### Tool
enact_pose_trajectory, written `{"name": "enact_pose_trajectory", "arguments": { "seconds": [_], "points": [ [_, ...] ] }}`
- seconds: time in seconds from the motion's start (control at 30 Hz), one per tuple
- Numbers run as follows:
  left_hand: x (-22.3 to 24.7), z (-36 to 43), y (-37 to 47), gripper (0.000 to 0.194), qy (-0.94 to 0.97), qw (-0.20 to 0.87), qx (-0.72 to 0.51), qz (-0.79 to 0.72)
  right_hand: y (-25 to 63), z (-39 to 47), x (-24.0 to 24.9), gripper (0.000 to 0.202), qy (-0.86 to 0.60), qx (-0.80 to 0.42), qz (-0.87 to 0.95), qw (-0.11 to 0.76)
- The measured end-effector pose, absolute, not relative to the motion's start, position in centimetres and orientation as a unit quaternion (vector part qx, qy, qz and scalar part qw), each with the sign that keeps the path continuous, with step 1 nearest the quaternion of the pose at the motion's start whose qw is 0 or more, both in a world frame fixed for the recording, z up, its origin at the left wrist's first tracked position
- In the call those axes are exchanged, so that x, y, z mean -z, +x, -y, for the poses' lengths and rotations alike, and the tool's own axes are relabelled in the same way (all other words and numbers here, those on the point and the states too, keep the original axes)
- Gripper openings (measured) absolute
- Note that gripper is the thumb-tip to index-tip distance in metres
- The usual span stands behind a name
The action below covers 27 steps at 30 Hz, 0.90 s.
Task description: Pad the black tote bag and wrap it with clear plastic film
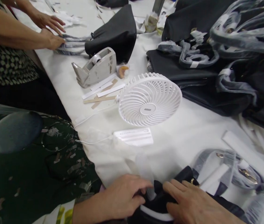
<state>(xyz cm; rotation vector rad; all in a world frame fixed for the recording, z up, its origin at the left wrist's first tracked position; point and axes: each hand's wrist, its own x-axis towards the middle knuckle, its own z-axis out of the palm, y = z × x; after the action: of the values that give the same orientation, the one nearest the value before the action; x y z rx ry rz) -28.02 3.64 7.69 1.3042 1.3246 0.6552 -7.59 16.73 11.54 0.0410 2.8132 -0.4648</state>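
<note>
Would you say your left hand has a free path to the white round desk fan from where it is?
Probably yes: the left hand faces only white tablecloth and a low white base before the fan.

Fan [149,99] is showing matt white moulded plastic, tape dispenser [96,67] is looking like scuffed grey plastic. Black bag [117,32] is reading as smooth, faintly sheened leather-like material, straps [236,35] are sitting in thin translucent film wrap. Table cover [187,130] is looking like matt white cloth.
</note>
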Motion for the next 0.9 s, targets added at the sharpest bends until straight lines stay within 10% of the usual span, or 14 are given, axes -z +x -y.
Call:
{"name": "enact_pose_trajectory", "arguments": {
  "seconds": [0.37,0.63,0.9],
  "points": [
    [-5.2,-5.9,-26.3,0.018,0.699,0.385,-0.198,-0.569,-11.3,-16.6,-14.1,0.009,0.117,0.233,-0.922,0.287],
    [-7.4,-4.4,-26.0,0.004,0.461,0.510,-0.355,-0.634,-11.1,-15.9,-13.7,0.011,0.069,0.205,-0.917,0.335],
    [-7.3,-1.4,-26.4,0.007,0.589,0.525,-0.258,-0.558,-9.3,-15.2,-14.9,0.016,0.059,0.225,-0.918,0.320]
  ]
}}
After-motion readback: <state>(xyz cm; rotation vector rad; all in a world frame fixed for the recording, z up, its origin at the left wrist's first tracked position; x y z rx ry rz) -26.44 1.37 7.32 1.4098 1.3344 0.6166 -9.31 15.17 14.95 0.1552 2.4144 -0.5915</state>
